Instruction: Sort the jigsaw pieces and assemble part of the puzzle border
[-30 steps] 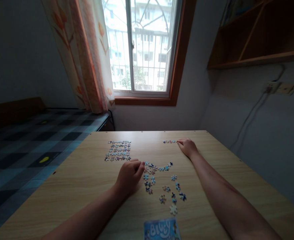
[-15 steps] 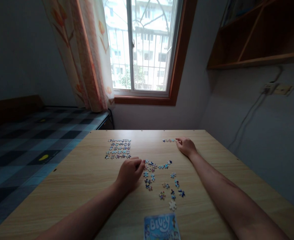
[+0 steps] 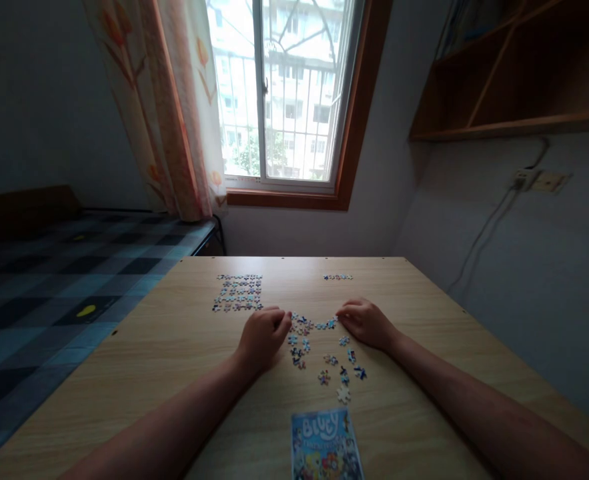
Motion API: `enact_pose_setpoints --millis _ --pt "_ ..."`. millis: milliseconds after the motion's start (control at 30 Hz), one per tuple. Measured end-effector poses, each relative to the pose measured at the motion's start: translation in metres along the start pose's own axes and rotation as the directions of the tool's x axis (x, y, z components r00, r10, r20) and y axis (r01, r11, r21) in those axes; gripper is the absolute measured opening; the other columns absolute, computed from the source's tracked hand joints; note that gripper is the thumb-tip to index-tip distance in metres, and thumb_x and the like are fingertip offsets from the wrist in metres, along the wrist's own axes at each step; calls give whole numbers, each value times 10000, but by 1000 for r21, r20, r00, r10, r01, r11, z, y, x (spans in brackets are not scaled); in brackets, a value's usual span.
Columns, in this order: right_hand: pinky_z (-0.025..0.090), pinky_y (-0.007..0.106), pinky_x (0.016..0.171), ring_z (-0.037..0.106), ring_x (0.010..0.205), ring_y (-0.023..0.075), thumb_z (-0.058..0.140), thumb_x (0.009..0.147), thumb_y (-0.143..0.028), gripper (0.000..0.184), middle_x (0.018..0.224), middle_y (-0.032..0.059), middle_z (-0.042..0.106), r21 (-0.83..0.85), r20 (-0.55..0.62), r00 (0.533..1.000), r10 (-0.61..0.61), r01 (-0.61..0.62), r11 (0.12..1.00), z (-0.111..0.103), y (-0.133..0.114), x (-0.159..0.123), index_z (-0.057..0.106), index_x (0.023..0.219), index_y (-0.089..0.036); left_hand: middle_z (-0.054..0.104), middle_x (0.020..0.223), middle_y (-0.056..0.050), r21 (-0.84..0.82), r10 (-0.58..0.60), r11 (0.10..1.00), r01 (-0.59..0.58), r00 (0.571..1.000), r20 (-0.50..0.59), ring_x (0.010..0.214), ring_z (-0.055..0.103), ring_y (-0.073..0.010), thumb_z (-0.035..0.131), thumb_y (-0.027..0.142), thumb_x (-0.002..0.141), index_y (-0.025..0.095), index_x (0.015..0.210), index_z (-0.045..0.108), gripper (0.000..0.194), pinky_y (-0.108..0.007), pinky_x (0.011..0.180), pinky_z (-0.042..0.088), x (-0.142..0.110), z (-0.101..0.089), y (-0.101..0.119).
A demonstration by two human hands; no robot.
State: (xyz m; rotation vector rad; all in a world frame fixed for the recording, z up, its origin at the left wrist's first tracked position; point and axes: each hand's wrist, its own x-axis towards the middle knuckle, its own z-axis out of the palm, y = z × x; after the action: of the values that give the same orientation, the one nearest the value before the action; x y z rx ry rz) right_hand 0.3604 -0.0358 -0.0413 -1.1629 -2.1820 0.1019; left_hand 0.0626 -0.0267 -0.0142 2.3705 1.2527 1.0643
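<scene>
Loose jigsaw puzzle pieces (image 3: 301, 325) lie scattered in the middle of the wooden table (image 3: 184, 360). My left hand (image 3: 264, 337) rests at the left edge of this scatter, fingers curled into a fist; whatever may be inside is hidden. Farther right, my right hand (image 3: 367, 322) has its fingertips pinched down at the right end of a curved line of pieces (image 3: 324, 325), over a puzzle piece mostly covered by the fingers. Several neat rows of puzzle pieces (image 3: 239, 292) sit at the back left. A short row of pieces (image 3: 338, 277) lies at the back right.
At the near edge lies a blue puzzle box or picture card (image 3: 324, 443) marked "Bluey". A bed with a checked cover (image 3: 94, 267) stands left of the table. Behind are a curtain (image 3: 174, 120) and window (image 3: 294, 100); a shelf (image 3: 514, 80) hangs at right.
My right hand has come back from the short far row to the right end of the scattered pieces. My left hand stays in place. The view has shifted slightly.
</scene>
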Motion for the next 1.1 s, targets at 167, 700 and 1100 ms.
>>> enact_pose_setpoints --millis 167,700,1100 --pt "489 343 850 649 873 218 586 935 -301 196 910 58 731 -53 18 1000 23 -22 998 -1 -6 0 773 903 -249 450 533 11 0 5 1000 -5 1000 -4 515 409 -113 416 349 918 178 492 422 459 -266 594 288 -1 0 0" --pt "451 331 919 625 942 225 644 898 -186 133 915 48 742 -322 -98 980 172 -195 927 16 33 43 768 860 -219 486 545 2 13 14 1000 -14 1000 -6 516 436 -122 428 348 917 182 502 440 447 -271 595 299 0 3 -3" --pt "451 355 959 630 984 226 633 890 -136 178 955 29 757 -237 -61 990 126 -137 962 20 49 53 774 895 -244 470 524 2 -19 12 1000 -11 999 31 525 449 -125 421 348 921 180 495 447 458 -273 585 292 0 1 -3"
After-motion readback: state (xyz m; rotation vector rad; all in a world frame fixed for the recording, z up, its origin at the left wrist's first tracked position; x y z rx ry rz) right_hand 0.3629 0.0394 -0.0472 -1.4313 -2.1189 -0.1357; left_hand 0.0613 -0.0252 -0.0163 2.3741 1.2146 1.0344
